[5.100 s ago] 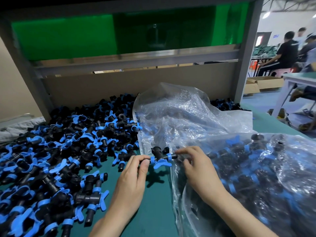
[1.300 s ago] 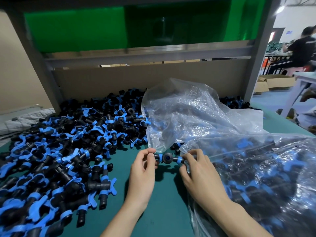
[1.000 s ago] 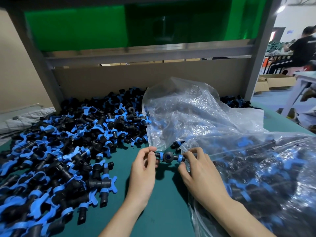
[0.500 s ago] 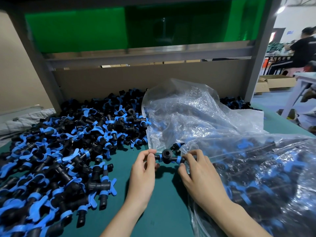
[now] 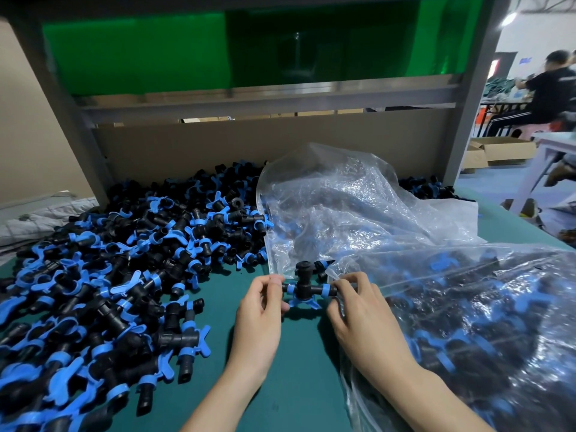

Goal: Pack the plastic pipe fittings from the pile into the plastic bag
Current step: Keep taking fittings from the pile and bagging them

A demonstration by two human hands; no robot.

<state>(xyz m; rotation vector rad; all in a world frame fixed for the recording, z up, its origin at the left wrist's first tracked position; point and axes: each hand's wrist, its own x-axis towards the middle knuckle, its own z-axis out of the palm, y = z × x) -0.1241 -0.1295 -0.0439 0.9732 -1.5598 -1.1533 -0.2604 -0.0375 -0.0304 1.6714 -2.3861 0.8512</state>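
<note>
Left grip (image 5: 260, 310), a bare hand, pinches one end of a tee-shaped fitting (image 5: 304, 286) w/ thumb & fingertips. Right grip (image 5: 358, 310) pinches the opposite end the same way. The fitting is matte black plastic w/ blue collars on its arms & flat blue wing tabs below. Its third arm points away from the person. It hangs just above the teal surface (image 5: 296, 375), between pile & bag.

Just beside the right grip is the plastic bag (image 5: 483, 307): clear, glossy, wrinkled, bulging w/ more black-&-blue fittings that blur through the film. Behind it rises crumpled clear film (image 5: 343, 198), hiding part of the heap. To the left the pile (image 5: 124, 275) spreads wide, same tee shapes tangled at all angles, running to the surface's back edge.

Bkgd: brown cardboard board (image 5: 249, 145), grey metal frame post (image 5: 467, 104), green translucent panel (image 5: 140, 48). Far left, grey quilted cloth (image 5: 40, 213). Far right, a seated person (image 5: 542, 88) & a cardboard box (image 5: 498, 151).
</note>
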